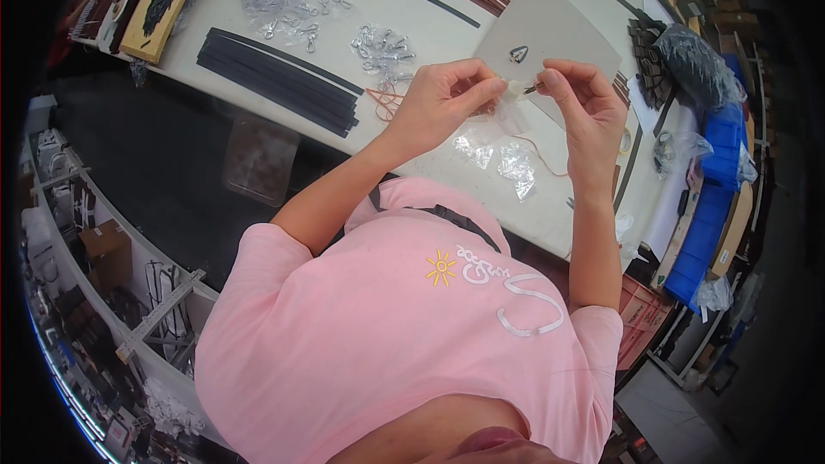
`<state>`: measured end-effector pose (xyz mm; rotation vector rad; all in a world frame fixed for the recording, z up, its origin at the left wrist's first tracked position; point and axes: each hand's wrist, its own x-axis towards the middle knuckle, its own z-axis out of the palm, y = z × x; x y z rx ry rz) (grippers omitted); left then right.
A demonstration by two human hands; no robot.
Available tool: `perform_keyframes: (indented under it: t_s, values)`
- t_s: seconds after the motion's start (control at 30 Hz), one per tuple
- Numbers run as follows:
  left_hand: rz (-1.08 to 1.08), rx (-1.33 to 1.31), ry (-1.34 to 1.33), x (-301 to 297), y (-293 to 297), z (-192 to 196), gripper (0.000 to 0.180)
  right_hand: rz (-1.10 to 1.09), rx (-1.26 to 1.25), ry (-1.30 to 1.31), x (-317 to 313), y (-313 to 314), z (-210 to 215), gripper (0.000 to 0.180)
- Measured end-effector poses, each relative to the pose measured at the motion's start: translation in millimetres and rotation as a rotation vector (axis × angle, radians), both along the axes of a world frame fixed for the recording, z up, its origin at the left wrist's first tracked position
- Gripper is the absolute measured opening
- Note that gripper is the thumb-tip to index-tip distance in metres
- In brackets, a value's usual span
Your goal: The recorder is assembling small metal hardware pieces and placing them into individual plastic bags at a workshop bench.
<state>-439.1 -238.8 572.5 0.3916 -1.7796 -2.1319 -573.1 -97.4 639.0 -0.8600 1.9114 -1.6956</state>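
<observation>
Together, the left hand (pixel 443 103) and right hand (pixel 584 103) pinched a small pale piece (pixel 518 87) between closed fingertips, held above the bench (pixel 430 26) just before a grey card (pixel 559 21), with clear wrappers (pixel 507 159) lying below.

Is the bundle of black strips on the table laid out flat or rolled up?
Laid flat. The black strips lie straight, side by side, on the white table, left of the left hand.

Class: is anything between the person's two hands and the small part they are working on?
Nothing visible. The left hand and right hand both pinch the small part directly, above the grey card.
</observation>
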Motion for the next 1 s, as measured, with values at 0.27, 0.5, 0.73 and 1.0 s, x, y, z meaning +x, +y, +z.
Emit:
perform_keyframes:
  t_s: [0.27,0.5,0.73,1.0]
  values:
    - [-0.065,0.262,-0.061,-2.4,3.4,-2.7,0.021,-0.007,0.036,-0.056,-3.1,11.2,-11.8,0.020]
    - [-0.016,0.283,-0.141,-6.7,7.6,-18.7,0.020,0.158,0.311,-0.319,-6.8,42.9,-31.6,0.025]
    - [-0.114,0.246,-0.175,-16.4,21.1,-22.3,0.018,0.199,0.292,-0.424,-3.3,57.8,-53.4,0.022]
    - [-0.263,0.197,-0.306,-27.3,33.8,-15.9,0.018,0.141,0.335,-0.452,-14.1,80.0,-73.3,0.019]
